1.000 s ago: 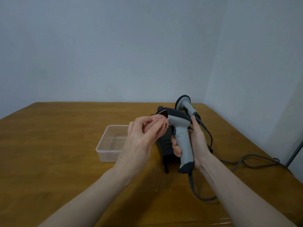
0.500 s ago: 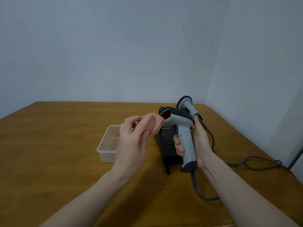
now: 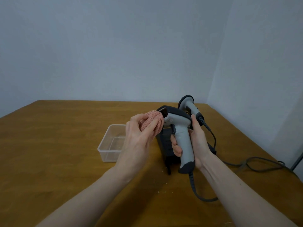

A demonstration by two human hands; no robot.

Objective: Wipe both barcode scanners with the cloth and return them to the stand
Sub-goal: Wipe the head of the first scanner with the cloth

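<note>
Two scanners: one gripped at the handle by the right hand, the other in the stand. The left hand pinches the cloth against its window; hard rubbing could twist it loose, or its cable might snag.

The left half of the wooden surface lies open up to the clear plastic container. Right of the container, the black stand blocks the middle, with the second scanner behind it. Grey cables trail across the surface toward the right edge.
</note>
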